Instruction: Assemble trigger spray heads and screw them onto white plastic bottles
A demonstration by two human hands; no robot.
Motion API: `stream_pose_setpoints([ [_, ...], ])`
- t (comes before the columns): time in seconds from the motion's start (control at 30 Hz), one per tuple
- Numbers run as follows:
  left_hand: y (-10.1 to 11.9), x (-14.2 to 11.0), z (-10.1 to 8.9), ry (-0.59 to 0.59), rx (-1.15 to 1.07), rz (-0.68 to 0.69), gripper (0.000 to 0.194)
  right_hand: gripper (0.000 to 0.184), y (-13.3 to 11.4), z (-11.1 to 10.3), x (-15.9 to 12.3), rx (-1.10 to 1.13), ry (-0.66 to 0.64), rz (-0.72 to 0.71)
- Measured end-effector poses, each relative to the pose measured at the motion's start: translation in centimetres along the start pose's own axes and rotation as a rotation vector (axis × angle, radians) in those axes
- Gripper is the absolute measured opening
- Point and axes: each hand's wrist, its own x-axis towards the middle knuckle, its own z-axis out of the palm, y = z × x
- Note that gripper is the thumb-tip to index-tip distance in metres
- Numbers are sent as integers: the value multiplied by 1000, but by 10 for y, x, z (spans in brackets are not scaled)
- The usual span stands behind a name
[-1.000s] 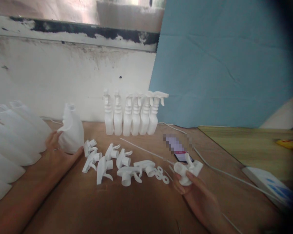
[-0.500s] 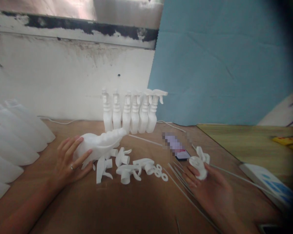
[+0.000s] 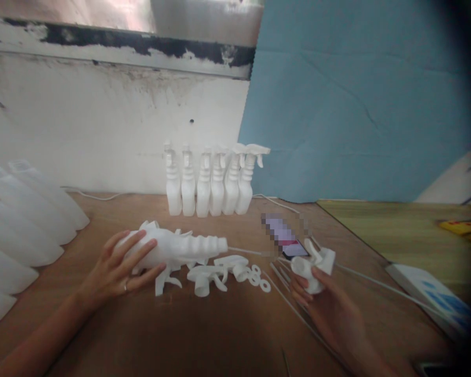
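Bottle (image 3: 180,247) tipped level in left hand (image 3: 115,267); right hand (image 3: 332,309) holds sprayer head (image 3: 305,268).

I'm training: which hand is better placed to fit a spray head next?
Probably the right hand: it holds a spray head, while the left hand grips a bottle whose neck points rightward.

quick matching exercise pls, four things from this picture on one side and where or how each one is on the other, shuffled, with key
1. phone
2. small white rings
3. six bottles with spray heads
4. sideways bottle

A. in the left hand
B. standing by the wall
C. screen facing up
D. beside loose spray heads

1-C, 2-D, 3-B, 4-A
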Motion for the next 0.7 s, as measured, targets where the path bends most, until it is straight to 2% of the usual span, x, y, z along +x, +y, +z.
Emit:
stream_pose_setpoints([
  [0.07, 9, 8, -7, 3, -27, 43, 62, 24, 6, -1, -2, -59, 15, -21],
  [0.13, 23, 16, -14, 27, -109, -1, 53, 28, 13, -3, -5, -130, 1, -33],
  [0.27, 51, 27, -30, 31, -278, -106, 47, 29, 24, -8, -13, -312, -134, -82],
  [0.4, 68, 30, -41, 8, -372, -86, 49, 32, 33, -11, -19, -411, -272, -39],
  [0.5, 73, 28, -43, -39, -419, -53, 47, 37, 37, -11, -20, -390, -306, 28],
  [0.63, 76, 19, -38, -44, -482, 32, 47, 41, 39, -11, -18, -404, -274, 24],
  [0.7, 77, 16, -34, -11, -535, -73, 52, 39, 42, -9, -19, -432, -274, 19],
])
